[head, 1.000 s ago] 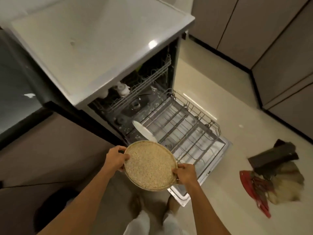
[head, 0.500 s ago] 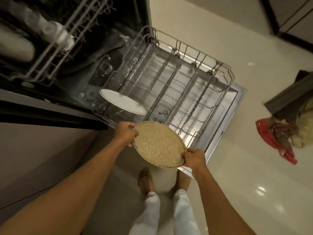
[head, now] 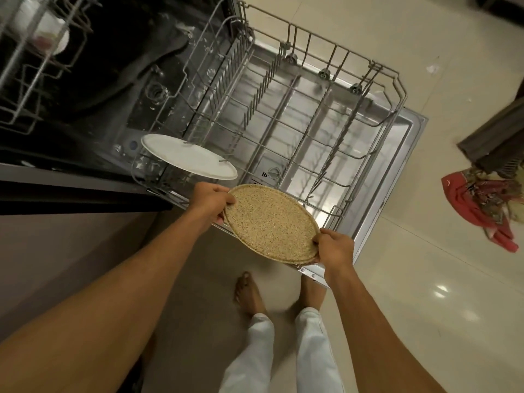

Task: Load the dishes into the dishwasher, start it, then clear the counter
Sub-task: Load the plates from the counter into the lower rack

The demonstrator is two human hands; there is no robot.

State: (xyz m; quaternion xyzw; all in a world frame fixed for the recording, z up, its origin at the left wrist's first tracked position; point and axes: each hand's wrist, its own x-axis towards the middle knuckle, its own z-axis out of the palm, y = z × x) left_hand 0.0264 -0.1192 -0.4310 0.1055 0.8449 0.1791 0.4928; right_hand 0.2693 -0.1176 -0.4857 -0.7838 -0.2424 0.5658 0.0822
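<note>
The speckled tan plate (head: 272, 222) is held in the air between the two hands, tilted so its face shows, above the near edge of the open dishwasher door (head: 402, 154). It is not in any rack slot. The left hand (head: 211, 202) grips the plate's far left rim, thumb on top and fingers curled underneath. The right hand (head: 336, 248) pinches the near right rim between thumb and fingers.

Just beyond the left hand a white plate (head: 187, 156) leans among the tines at the near left corner of the pulled-out lower rack (head: 226, 89). The rest of that rack stretches ahead of both hands over the steel door.

Far to the left of the left hand, higher up, hangs the upper rack (head: 25, 89) with a white cup (head: 54, 35) lying in it.

Below the hands the person's bare feet (head: 249, 293) stand on the pale tiled floor (head: 425, 279). Well off to the right of the right hand a red cloth (head: 476, 205) lies crumpled on the floor.
</note>
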